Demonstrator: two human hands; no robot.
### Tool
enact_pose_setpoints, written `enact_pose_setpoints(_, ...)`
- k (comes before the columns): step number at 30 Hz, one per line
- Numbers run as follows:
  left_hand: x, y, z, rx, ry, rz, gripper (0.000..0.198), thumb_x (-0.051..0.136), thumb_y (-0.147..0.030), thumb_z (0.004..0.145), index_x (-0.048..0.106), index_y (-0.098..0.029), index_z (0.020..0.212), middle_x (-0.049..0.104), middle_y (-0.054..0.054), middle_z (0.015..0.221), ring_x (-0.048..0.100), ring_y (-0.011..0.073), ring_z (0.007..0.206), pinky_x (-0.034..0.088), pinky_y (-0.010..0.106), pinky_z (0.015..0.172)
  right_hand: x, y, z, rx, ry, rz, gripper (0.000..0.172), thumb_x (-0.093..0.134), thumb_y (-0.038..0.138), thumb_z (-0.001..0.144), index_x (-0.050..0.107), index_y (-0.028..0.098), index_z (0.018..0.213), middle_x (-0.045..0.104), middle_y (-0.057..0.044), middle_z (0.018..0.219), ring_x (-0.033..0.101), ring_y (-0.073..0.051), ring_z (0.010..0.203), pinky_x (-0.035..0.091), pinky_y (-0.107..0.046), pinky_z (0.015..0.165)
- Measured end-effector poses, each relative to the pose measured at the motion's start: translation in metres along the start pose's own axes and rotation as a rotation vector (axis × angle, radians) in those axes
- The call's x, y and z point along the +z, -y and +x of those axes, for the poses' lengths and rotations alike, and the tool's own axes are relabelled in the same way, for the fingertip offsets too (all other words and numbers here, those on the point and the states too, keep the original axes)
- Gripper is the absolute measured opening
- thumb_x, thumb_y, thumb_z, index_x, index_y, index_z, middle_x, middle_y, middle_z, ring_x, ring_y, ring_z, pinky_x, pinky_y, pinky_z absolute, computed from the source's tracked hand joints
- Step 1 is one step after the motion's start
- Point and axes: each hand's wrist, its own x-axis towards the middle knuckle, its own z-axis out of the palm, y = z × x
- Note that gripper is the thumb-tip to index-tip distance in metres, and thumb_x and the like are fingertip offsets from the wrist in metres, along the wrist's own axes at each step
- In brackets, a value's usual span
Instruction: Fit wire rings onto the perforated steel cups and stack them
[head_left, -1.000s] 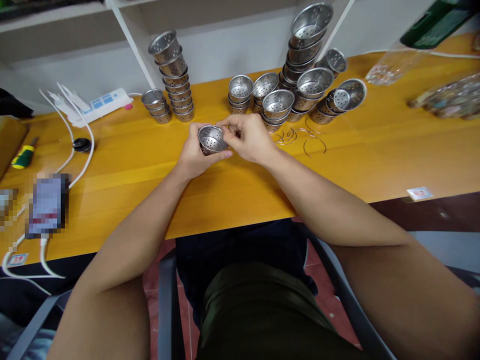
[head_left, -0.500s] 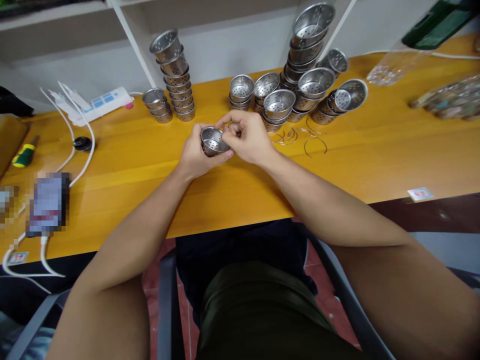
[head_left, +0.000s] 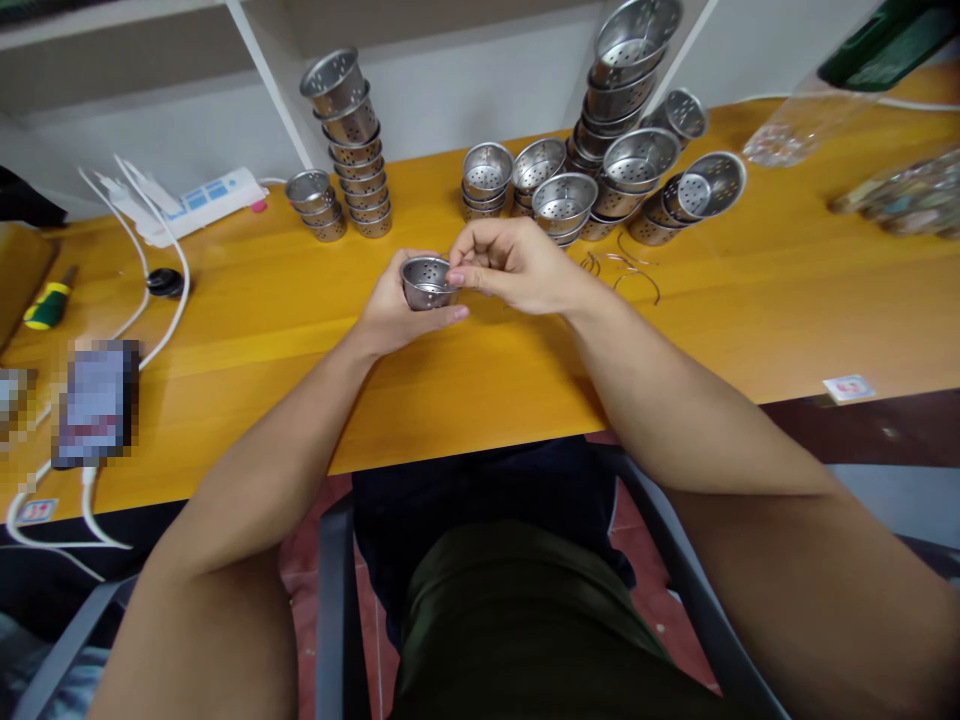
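Note:
My left hand (head_left: 394, 312) is wrapped round a small perforated metal cup (head_left: 429, 287), held tilted a little above the table with its open top towards me. At the cup's right rim, the thumb and index finger of my right hand (head_left: 510, 265) are pressed together. Whatever lies in that pinch is too small to make out. Several thin curved wires (head_left: 637, 285) lie on the table to the right of my right hand, partly covered by it.
Behind my hands stand stacks of perforated cups (head_left: 566, 205), with a taller stack (head_left: 360, 150) at the left. A power strip (head_left: 217, 200), a screwdriver (head_left: 49, 305) and a phone (head_left: 97, 400) with white cables are on the left. A plastic bottle (head_left: 787, 130) lies at the back right.
My right hand has shifted right and opened out from its curl, its fingertips now pinched at the cup's right rim. The left hand keeps its hold, with the cup turned slightly.

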Motion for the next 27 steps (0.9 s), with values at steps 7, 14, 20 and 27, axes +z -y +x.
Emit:
enact_pose_setpoints(7, 0.002, 0.010, -0.003, 0.057, -0.008, 0.045, 0.100, 0.108, -0.097, 0.092, 0.068, -0.031, 0.156, 0.081, 0.009, 0.139, 0.089, 0.0298, 0.121, 0.079, 0.054, 0.111, 0.005, -0.003, -0.001, -0.005, -0.019, -0.002, 0.084, 0.106, 0.101, 0.093, 0.075, 0.025, 0.109, 0.067, 0.000, 0.083, 0.068, -0.021, 0.083, 0.064, -0.035, 0.077)
enact_pose_setpoints(14, 0.002, 0.007, -0.003, 0.055, -0.014, 0.074, 0.101, 0.109, -0.100, 0.089, 0.070, -0.032, 0.153, 0.079, 0.006, 0.133, 0.087, 0.0287, 0.116, 0.077, 0.055, 0.110, 0.007, 0.001, -0.002, 0.036, -0.014, 0.001, 0.081, 0.112, 0.096, 0.089, 0.078, 0.024, 0.103, 0.076, -0.003, 0.088, 0.068, -0.020, 0.082, 0.061, -0.033, 0.073)
enact_pose_setpoints(20, 0.003, 0.012, -0.001, 0.074, -0.002, 0.057, 0.102, 0.103, -0.104, 0.091, 0.068, -0.032, 0.154, 0.079, 0.007, 0.135, 0.086, 0.0280, 0.115, 0.076, 0.054, 0.109, 0.006, 0.000, -0.002, 0.025, -0.012, -0.019, 0.083, 0.106, 0.101, 0.091, 0.080, 0.024, 0.106, 0.075, -0.004, 0.088, 0.067, -0.021, 0.082, 0.062, -0.034, 0.074)
enact_pose_setpoints(27, -0.009, 0.024, 0.008, 0.083, -0.117, 0.139, 0.112, 0.105, -0.105, 0.088, 0.060, -0.031, 0.159, 0.079, 0.011, 0.148, 0.087, 0.0357, 0.139, 0.074, 0.057, 0.123, 0.001, -0.005, -0.008, -0.069, -0.150, -0.343, 0.065, 0.087, 0.090, 0.116, 0.090, 0.028, 0.135, 0.082, -0.013, 0.130, 0.078, -0.029, 0.109, 0.072, -0.044, 0.099)
